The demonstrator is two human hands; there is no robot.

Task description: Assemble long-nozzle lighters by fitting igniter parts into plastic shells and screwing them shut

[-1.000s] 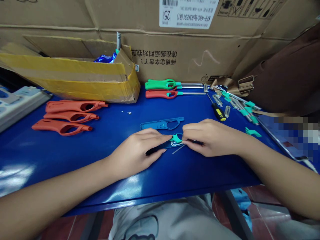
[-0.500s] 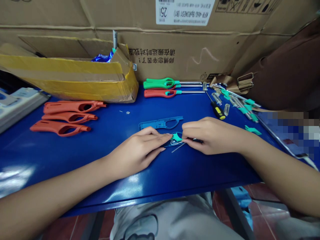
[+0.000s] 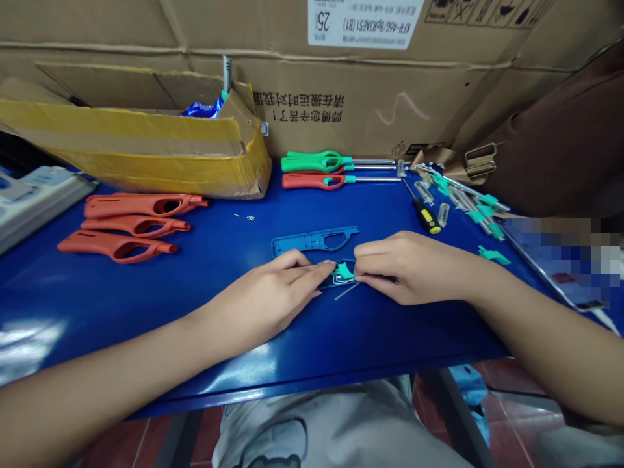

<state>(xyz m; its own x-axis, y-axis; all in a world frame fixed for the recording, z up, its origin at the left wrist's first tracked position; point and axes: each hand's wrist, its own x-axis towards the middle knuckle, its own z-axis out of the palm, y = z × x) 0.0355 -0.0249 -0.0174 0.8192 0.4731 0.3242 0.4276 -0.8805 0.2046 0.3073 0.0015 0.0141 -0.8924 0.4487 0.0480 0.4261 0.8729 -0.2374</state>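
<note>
A dark blue lighter casing half (image 3: 327,282) lies on the table between my hands, with a green trigger (image 3: 346,270) and thin white wires (image 3: 344,280) inside it. My left hand (image 3: 280,292) closes over its left end, fingertips pressing beside the trigger. At the right end, my right hand (image 3: 397,266) pinches with thumb and forefinger close to the trigger and wires; its fingertips hide what they hold. Just behind lies the other blue casing half (image 3: 312,242), inner side up. A thin clear tube (image 3: 346,290) rests in front of the casing.
Several orange lighter casings (image 3: 127,248) lie left, before a taped cardboard box (image 3: 195,172). Lighters with metal tubes (image 3: 312,182) lie at the back. A screwdriver (image 3: 426,216), clear tanks (image 3: 442,214) and green-ended tubes (image 3: 480,221) are right, near a phone (image 3: 550,273).
Both hands stay at the casing, with only slight finger movement at the right end. The view has shifted a little; the other things lie as before.
</note>
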